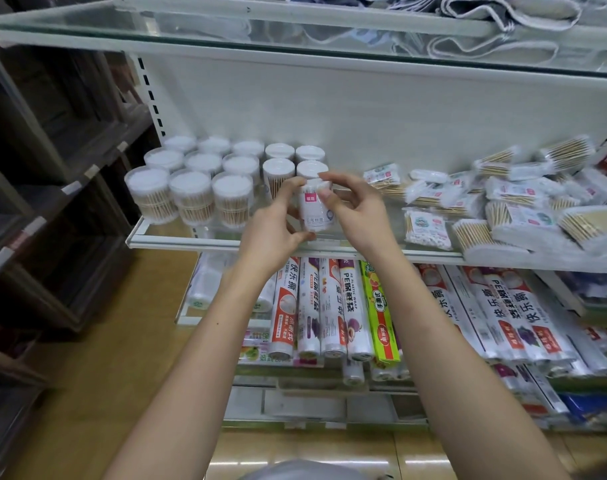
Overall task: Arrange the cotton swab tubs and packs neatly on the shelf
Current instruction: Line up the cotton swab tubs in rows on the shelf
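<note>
Both hands on one labelled tub at centre frame — left hand and right hand curl fingers round its sides, just above the shelf lip. Placement step, I'd say — next, set it upright before the narrow tubs, clear of the jumbled packs at right

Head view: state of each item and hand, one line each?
left hand: grips the labelled tub from the left.
right hand: grips the same tub from the right.
labelled tub: upright, held at the shelf's front edge.
wide tubs: upright, in tidy rows, lids on.
narrow tubs: upright, behind the held tub.
swab packs: lying flat, jumbled and overlapping.
glass shelf: left front strip bare.
</note>
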A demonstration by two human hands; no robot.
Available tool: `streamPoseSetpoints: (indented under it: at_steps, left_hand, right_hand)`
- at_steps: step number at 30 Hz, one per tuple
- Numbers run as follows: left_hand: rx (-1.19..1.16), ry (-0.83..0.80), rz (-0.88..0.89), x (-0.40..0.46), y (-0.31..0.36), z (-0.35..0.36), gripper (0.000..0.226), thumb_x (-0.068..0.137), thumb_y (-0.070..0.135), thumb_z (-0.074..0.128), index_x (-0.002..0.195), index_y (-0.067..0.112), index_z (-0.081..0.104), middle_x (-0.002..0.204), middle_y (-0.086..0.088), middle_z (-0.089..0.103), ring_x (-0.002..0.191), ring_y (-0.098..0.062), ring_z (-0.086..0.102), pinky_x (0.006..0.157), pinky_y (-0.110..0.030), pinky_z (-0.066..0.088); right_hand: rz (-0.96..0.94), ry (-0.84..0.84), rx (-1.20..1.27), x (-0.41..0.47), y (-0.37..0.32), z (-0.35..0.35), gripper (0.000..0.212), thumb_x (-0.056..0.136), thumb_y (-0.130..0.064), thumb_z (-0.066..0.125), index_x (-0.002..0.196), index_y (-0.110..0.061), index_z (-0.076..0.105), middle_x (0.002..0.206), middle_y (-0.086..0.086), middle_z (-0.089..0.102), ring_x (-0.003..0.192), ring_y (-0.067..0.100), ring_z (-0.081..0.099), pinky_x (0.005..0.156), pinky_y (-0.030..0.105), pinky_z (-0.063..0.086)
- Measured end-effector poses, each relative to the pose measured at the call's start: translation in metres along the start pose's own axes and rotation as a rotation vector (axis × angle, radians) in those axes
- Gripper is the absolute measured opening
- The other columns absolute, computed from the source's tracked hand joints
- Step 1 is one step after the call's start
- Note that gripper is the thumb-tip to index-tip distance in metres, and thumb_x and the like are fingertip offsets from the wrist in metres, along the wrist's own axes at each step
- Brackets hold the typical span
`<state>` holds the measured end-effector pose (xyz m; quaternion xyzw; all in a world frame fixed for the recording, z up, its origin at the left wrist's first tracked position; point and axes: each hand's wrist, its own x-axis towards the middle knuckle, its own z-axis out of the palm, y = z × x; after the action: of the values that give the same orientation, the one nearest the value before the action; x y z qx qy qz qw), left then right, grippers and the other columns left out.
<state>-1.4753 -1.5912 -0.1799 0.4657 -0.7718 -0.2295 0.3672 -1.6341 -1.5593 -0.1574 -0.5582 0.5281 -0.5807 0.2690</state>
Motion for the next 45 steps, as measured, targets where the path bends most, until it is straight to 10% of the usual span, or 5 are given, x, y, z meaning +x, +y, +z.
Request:
streamPoseSetpoints:
  at_steps: [8,19,31,37,45]
  left_hand:
    - [0.045,0.004,0.019,0.001,-0.001,0.0,0.087,0.07,0.025,0.086,0.135,0.053,0.036,0.105,0.013,0.069,0.077,-0.015,0.069,0.075,-0.041,0.058]
    - [0.035,0.012,0.175,0.006,-0.007,0.002,0.071,0.081,0.021,0.076,0.143,0.032,0.044,0.15,0.016,0.036,0.125,-0.012,0.05,0.095,-0.039,0.051]
    - [0.25,-0.017,0.108,0.007,-0.013,-0.021,0.049,0.088,0.018,0.049,0.136,0.029,0.054,0.153,0.016,0.041,0.126,-0.02,0.056,0.094,-0.045,0.052]
    - [0.348,0.032,0.141,-0.002,-0.002,-0.023,0.053,0.086,0.009,0.049,0.138,0.021,0.052,0.151,0.01,0.041,0.113,-0.027,0.062,0.082,-0.047,0.054]
    - [0.471,0.019,0.003,-0.003,-0.001,-0.031,0.058,0.09,0.015,0.047,0.147,0.024,0.044,0.158,0.015,0.033,0.126,-0.025,0.056,0.092,-0.041,0.048]
  right_hand:
    - [0.009,0.035,0.012,-0.001,0.007,0.0,0.023,0.094,-0.015,0.068,0.117,-0.014,0.068,0.106,-0.009,0.069,0.095,0.005,0.068,0.075,0.017,0.053]
    - [-0.011,0.176,-0.075,0.006,0.019,0.012,0.022,0.083,-0.022,0.08,0.102,-0.028,0.07,0.112,0.002,0.067,0.099,0.012,0.067,0.092,0.035,0.056]
    - [-0.066,-0.079,-0.345,0.0,0.023,0.014,0.032,0.088,-0.036,0.068,0.119,-0.027,0.07,0.13,-0.017,0.051,0.116,0.007,0.053,0.1,0.04,0.05]
    - [-0.115,-0.077,-0.318,0.0,0.022,0.02,0.026,0.09,-0.018,0.067,0.114,-0.024,0.073,0.126,-0.017,0.057,0.094,-0.004,0.057,0.081,0.012,0.043]
    - [-0.135,-0.141,-0.332,0.002,0.021,0.033,0.033,0.09,-0.014,0.064,0.121,-0.022,0.069,0.13,-0.015,0.057,0.089,0.005,0.06,0.08,0.012,0.044]
